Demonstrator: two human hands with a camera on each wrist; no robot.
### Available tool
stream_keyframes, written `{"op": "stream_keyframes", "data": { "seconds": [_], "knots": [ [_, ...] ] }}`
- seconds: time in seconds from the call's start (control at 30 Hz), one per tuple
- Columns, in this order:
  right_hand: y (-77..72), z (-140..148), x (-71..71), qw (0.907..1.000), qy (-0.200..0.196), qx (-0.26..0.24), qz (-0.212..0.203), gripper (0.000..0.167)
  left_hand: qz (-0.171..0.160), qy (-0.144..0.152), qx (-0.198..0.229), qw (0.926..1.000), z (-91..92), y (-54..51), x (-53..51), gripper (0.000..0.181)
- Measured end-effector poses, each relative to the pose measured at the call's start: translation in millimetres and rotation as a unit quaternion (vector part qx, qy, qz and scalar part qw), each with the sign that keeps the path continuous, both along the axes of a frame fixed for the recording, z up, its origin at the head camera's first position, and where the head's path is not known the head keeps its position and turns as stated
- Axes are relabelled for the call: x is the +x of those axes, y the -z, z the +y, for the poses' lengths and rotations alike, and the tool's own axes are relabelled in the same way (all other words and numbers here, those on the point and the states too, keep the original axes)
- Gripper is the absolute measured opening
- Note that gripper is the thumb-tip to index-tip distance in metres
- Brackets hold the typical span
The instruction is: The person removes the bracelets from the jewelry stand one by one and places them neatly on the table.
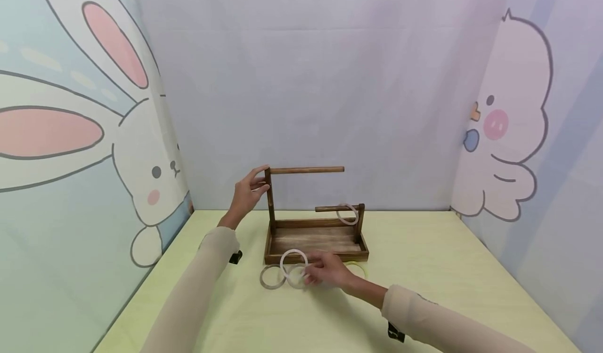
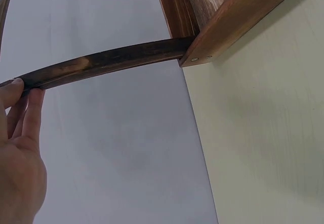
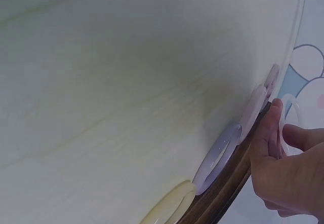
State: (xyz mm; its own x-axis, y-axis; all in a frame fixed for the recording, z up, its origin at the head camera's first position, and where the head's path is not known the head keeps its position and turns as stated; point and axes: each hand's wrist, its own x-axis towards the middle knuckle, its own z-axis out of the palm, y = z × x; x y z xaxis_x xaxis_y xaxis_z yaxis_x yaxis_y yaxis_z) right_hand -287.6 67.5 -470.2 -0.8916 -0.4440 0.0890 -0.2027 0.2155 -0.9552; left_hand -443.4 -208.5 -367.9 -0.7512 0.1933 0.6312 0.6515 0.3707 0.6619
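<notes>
My left hand [image 1: 246,195] pinches the tall upright post [image 2: 111,59] of a dark wooden bangle stand [image 1: 269,201] near its top, thumb and fingers on either side. My right hand [image 1: 331,270] holds a whitish translucent bangle [image 1: 294,251] between thumb and fingers, raised before the stand's front edge. In the right wrist view, that bangle [image 3: 289,97] stands edge-up beside the fingertips. Another pale bangle [image 1: 347,223] hangs on the stand's lower bar [image 1: 327,209]. The upper bar [image 1: 306,170] carries no bangle.
Along the stand's front lie a greyish bangle [image 1: 272,288], a pale pinkish one [image 3: 251,115], a lavender one [image 3: 202,176] and a yellow one [image 3: 172,201]. They rest on the pale yellow tabletop [image 1: 264,321]. Cloth walls with cartoon animals surround the table.
</notes>
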Motion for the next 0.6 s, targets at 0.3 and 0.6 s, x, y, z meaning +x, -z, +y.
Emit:
{"op": "stream_keyframes", "data": {
  "seconds": [0.3, 0.6],
  "knots": [
    [0.8, -7, 13.6, 0.9993, -0.017, 0.014, -0.031, 0.038, 0.001, 0.002, -0.001, 1.0000, -1.0, -0.2, -0.1, 0.062],
    [8.6, -12, 23.5, 0.9970, -0.043, 0.040, -0.050, 0.037, -0.008, -0.004, -0.001, 1.0000, -1.6, -1.8, 2.5, 0.061]
  ]
}}
